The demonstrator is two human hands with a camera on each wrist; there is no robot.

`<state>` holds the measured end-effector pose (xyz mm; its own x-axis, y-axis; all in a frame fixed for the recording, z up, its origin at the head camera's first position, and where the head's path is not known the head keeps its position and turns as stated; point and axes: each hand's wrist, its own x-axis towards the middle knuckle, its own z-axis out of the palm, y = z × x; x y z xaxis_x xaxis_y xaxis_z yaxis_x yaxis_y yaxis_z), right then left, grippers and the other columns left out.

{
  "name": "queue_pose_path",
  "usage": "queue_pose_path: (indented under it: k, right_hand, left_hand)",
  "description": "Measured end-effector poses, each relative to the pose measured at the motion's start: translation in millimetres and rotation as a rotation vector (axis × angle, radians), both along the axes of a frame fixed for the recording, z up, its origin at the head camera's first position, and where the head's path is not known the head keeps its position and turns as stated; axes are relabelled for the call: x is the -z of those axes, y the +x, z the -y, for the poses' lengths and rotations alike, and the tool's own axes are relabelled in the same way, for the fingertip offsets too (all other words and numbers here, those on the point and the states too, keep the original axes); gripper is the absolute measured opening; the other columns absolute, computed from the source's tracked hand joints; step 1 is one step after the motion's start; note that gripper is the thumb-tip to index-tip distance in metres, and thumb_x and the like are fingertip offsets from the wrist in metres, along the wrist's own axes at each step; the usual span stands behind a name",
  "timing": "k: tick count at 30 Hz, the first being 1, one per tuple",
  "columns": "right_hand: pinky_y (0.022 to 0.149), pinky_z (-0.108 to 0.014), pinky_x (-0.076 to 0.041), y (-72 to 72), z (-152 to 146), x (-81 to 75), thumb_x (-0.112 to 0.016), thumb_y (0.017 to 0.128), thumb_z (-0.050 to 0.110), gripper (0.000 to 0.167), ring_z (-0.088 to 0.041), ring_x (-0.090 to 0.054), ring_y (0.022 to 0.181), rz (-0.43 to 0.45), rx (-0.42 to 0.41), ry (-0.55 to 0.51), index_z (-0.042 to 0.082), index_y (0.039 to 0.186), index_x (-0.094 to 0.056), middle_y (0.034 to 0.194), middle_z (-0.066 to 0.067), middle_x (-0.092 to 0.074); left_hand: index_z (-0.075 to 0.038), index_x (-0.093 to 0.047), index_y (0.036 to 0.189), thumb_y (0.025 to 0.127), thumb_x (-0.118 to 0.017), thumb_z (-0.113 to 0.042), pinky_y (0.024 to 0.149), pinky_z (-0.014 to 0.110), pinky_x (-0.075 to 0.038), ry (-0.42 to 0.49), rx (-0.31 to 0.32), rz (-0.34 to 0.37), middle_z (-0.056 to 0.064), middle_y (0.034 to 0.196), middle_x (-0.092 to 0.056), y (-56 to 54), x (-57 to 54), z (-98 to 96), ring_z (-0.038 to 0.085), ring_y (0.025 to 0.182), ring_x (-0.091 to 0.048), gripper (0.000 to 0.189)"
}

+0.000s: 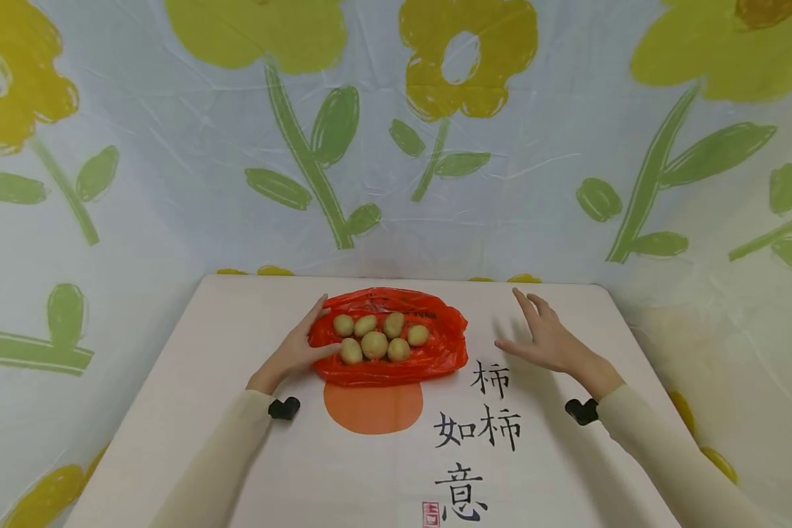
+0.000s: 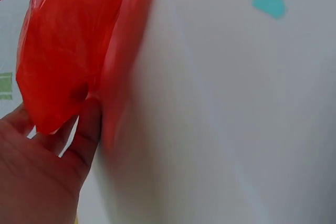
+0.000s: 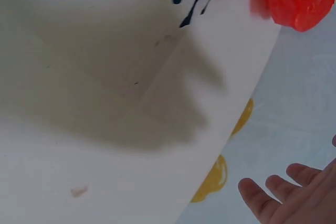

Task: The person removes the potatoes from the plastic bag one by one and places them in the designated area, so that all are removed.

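Note:
A red plastic bag [image 1: 445, 345] is spread on the table, with several small round potatoes [image 1: 374, 345] lying on top of it. My left hand [image 1: 298, 349] is at the bag's left end, thumb stretched towards the nearest potato and fingers apart along the far side. In the left wrist view, the fingertips touch the red plastic [image 2: 68, 51] and are partly hidden by it. To the right of the bag, my right hand [image 1: 546, 343] hovers over the table with its fingers spread and nothing in it. The right wrist view shows its fingers [image 3: 257, 195] away from the bag.
The white table [image 1: 191, 418] carries a printed orange shape [image 1: 373, 412] and black characters [image 1: 465, 433] in front of the bag. A hanging cloth [image 1: 501, 183] with yellow flowers rises behind the table and along its sides.

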<state>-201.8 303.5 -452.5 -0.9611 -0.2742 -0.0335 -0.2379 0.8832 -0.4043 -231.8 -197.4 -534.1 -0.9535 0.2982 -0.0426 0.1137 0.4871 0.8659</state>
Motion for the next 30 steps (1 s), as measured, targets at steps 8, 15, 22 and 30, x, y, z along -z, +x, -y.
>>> queue_pose_path:
  k: [8,15,22,30]
  right_hand:
    - [0.110,-0.074,-0.035,-7.6,12.2,-7.6,-0.068,0.090,0.064,0.112,-0.050,-0.028,0.146,0.012,-0.026,-0.046,0.015,0.167,-0.003,0.163,-0.032,-0.017]
    - [0.107,-0.073,-0.040,-10.1,24.7,-10.4,-0.068,0.089,0.065,0.112,-0.047,-0.035,0.141,0.010,-0.022,-0.064,0.016,0.167,-0.004,0.159,-0.031,-0.023]
    - [0.104,-0.071,-0.044,-17.8,41.5,-15.5,-0.069,0.088,0.065,0.111,-0.043,-0.042,0.137,0.016,-0.034,-0.096,0.017,0.167,-0.007,0.155,-0.028,-0.029]
    - [0.109,-0.070,-0.041,-31.2,75.4,-30.0,-0.071,0.089,0.060,0.106,-0.042,-0.037,0.145,0.061,-0.119,-0.177,0.021,0.166,-0.009,0.159,-0.022,-0.028]
  left_hand:
    - [-0.021,-0.024,0.164,0.085,-0.084,-0.028,0.124,0.064,-0.023,0.117,-0.040,0.015,0.013,0.167,-0.030,-0.7,6.1,-5.1,0.038,0.154,-0.026,0.100]
    - [-0.014,-0.032,0.161,0.083,-0.082,-0.006,0.127,0.057,-0.019,0.181,-0.074,-0.023,0.013,0.167,-0.031,2.3,15.1,-7.0,0.035,0.155,-0.025,0.092]
    - [-0.019,-0.039,0.157,0.086,-0.081,-0.010,0.127,0.058,-0.018,0.180,-0.098,0.022,0.011,0.169,-0.026,5.4,18.8,-6.5,0.035,0.158,-0.019,0.083]
    - [-0.016,-0.046,0.153,0.087,-0.082,-0.020,0.127,0.062,-0.014,0.150,-0.053,-0.006,0.012,0.169,-0.027,3.0,19.6,0.5,0.037,0.158,-0.016,0.076]
